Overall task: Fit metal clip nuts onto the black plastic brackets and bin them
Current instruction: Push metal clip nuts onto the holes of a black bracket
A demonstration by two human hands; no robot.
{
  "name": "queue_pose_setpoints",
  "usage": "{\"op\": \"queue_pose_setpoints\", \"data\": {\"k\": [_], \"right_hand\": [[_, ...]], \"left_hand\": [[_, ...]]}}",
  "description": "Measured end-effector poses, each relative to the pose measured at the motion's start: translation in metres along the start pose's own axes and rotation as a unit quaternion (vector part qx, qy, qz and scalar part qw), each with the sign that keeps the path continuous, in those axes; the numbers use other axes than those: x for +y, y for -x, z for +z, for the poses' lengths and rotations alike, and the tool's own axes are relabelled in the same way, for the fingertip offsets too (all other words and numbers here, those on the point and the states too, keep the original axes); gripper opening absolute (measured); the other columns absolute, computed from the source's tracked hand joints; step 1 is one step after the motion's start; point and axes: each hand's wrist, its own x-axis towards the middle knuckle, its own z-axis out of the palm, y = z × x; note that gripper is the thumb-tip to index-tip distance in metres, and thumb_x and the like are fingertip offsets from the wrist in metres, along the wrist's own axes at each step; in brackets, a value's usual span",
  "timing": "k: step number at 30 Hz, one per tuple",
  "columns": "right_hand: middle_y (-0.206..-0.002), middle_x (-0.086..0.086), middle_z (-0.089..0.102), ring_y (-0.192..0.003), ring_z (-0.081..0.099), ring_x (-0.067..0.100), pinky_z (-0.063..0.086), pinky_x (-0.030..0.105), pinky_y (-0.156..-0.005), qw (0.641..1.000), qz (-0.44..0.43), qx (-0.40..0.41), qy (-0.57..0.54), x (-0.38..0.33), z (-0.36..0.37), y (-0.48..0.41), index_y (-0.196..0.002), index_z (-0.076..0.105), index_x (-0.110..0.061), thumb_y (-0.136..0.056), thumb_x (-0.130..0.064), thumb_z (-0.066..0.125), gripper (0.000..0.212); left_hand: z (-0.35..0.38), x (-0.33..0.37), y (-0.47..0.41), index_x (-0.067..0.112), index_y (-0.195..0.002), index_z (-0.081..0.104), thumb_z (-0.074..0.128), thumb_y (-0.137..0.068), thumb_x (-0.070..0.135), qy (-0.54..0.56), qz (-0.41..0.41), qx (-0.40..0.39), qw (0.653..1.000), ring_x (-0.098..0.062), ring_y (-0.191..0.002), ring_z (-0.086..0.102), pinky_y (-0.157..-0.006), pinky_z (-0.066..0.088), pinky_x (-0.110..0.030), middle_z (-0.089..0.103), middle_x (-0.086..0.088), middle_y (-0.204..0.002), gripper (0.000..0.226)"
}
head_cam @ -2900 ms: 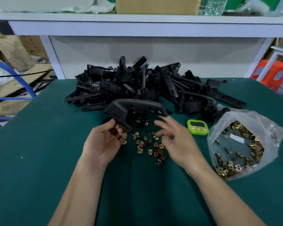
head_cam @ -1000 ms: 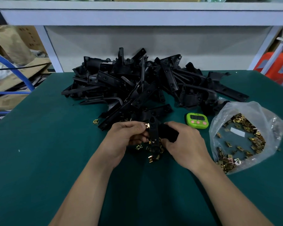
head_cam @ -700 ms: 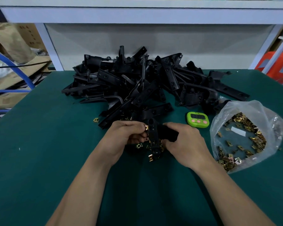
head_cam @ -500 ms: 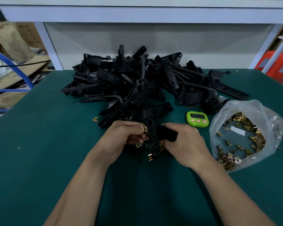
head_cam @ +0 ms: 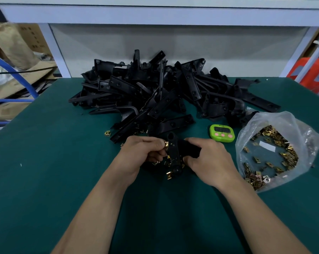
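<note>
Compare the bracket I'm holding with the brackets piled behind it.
The held bracket is gripped by the right hand, apart from the heap; the piled brackets lie tangled on the table. The held bracket has a brass clip nut at its edge, pinched by the left hand; the piled brackets show none visibly fitted. Both are black plastic.

Dim, even light is given from above. A soft shadow is cast on the worktop (head_cam: 155,208) just below the left hand (head_cam: 138,156) and right hand (head_cam: 210,160). Faint glare is seen on the bag (head_cam: 261,120) right of the right hand. Detail is lost in the black bracket pile (head_cam: 155,88) beyond the hands. Lines at the edges are bent by wide-angle distortion, and the far left is blurred.
</note>
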Motion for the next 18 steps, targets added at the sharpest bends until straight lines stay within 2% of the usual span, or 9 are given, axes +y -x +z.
{"op": "queue_pose_setpoints", "data": {"k": [6,12,18], "right_hand": [[-0.088,-0.014,0.071,-0.082,0.066,0.020,0.057,0.040,-0.074,1.000,-0.007,0.001,0.019,0.003,0.001,0.000,-0.119,0.063,-0.047,-0.083,-0.032,0.072,0.040],[-0.090,-0.012,0.070,-0.085,0.065,0.022,0.051,0.035,-0.070,0.999,-0.013,0.019,0.036,0.004,0.004,0.000,-0.119,0.065,-0.042,-0.085,-0.030,0.072,0.037],[-0.095,-0.011,0.070,-0.091,0.065,0.025,0.052,0.038,-0.071,0.997,-0.037,0.040,0.057,0.000,0.008,0.003,-0.113,0.064,-0.036,-0.085,-0.030,0.071,0.030]], "left_hand": [[0.007,0.000,0.002,0.009,-0.079,0.082,0.069,-0.092,0.009,0.012,-0.002,0.022,1.000,-0.014,-0.063,0.066,-0.058,0.053,-0.020,0.074,-0.012,-0.077,0.018],[0.022,-0.004,0.005,0.006,-0.086,0.081,0.071,-0.092,0.012,0.041,0.000,0.078,0.996,-0.015,-0.065,0.068,-0.059,0.053,-0.019,0.077,-0.013,-0.081,0.013],[0.034,-0.007,0.008,0.015,-0.079,0.083,0.074,-0.090,0.012,-0.004,0.028,0.123,0.992,-0.012,-0.059,0.065,-0.056,0.052,-0.019,0.075,-0.005,-0.069,0.014]]}}
